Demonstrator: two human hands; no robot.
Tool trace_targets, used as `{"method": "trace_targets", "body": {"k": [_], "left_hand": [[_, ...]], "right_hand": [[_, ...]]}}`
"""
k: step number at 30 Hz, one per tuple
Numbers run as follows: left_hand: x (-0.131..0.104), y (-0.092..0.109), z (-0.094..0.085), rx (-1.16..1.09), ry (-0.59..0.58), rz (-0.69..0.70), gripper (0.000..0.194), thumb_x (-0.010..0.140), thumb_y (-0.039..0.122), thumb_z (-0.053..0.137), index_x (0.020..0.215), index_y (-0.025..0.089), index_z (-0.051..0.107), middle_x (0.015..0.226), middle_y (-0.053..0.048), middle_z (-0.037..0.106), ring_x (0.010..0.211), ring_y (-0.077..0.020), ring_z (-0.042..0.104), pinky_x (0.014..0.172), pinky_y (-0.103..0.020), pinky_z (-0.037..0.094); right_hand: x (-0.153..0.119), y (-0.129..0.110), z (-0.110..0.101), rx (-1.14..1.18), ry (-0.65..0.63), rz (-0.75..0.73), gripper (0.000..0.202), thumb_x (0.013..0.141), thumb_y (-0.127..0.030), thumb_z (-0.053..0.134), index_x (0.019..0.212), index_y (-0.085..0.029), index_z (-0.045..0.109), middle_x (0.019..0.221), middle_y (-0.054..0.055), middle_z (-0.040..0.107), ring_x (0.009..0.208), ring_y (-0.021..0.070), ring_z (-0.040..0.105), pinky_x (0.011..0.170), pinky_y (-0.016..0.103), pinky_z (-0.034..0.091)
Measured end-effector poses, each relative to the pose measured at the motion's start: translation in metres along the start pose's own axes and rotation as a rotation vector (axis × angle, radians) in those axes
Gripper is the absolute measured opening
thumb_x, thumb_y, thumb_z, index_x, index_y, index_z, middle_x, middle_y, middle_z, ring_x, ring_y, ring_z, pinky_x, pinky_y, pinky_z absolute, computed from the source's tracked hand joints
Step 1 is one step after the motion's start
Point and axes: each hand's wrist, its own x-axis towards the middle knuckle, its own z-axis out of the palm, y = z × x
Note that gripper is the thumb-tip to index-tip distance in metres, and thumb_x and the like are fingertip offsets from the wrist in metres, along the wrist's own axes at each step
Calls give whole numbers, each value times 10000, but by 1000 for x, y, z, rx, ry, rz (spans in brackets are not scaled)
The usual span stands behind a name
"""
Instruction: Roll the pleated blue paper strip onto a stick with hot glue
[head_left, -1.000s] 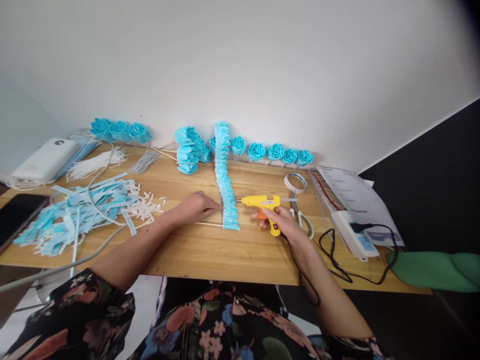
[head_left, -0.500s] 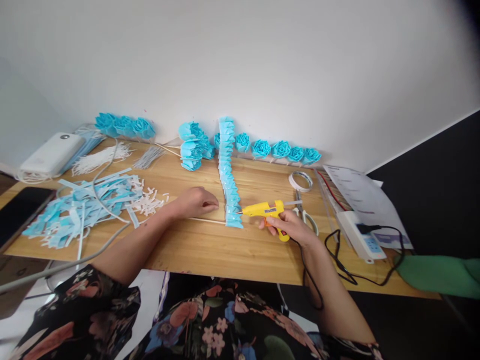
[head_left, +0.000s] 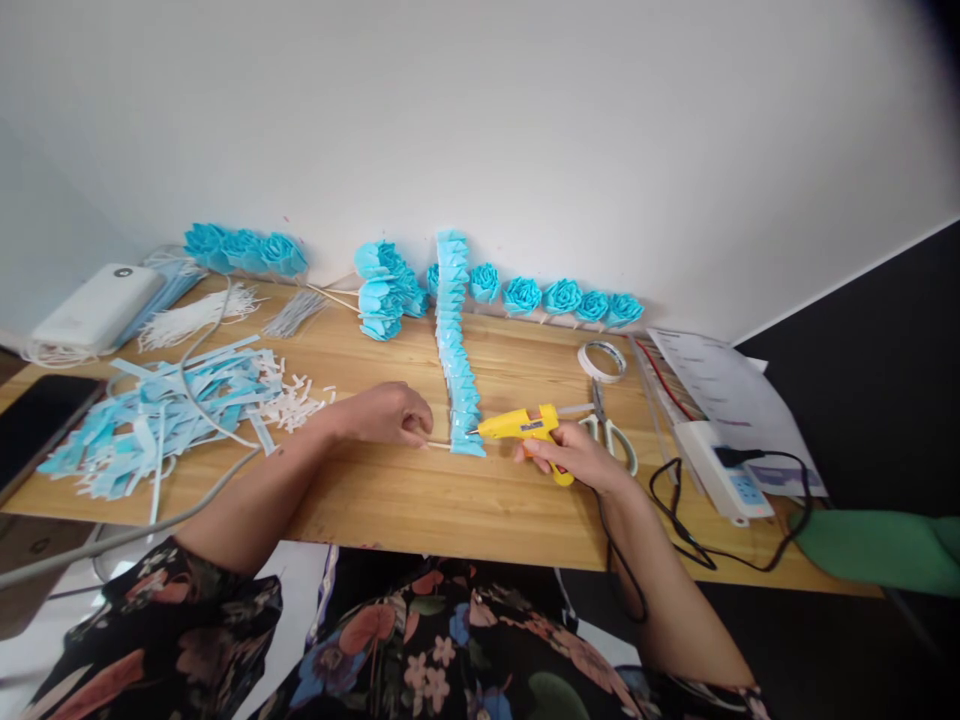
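Right hand (head_left: 581, 455) clamps the glue gun (head_left: 525, 428), nozzle at the near end of the blue strip (head_left: 459, 370) mid-counter (head_left: 420, 500), left hand (head_left: 382, 412) fingers pinch the stick (head_left: 439, 445); we risk burnt fingertips, being so close to the tip.

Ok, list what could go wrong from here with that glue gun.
The yellow hot glue gun in the right hand has its nozzle at the row of folded blue paper pieces, near the left hand pinching the thin wooden stick: a burn is possible. Its black cord hangs off the wooden table and might snag.
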Motion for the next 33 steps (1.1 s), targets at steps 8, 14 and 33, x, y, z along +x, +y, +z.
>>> {"method": "trace_targets", "body": {"k": [8,14,33], "left_hand": [[0,1,0,-20,-35,54,196,832,292,630,693,163,675,680,-14,617,659,-123,533,649,-237,354],[0,3,0,-5,-28,46,205,834,279,619,676,155,660,683,-17,618,663,-124,534,653,-239,350],[0,0,2,-2,-11,48,204,828,281,647,671,150,641,670,-3,599,648,-115,528,625,-229,334]], "right_hand": [[0,-1,1,8,25,7,467,828,-585,591,851,-137,722,550,-4,526,519,116,469,475,232,328],[-1,1,-2,21,32,-15,484,821,-602,584,834,-136,717,554,-1,530,521,119,465,491,250,310],[-1,1,0,-13,0,1,454,838,-559,593,898,-128,719,602,9,570,547,115,503,487,221,348]]}}
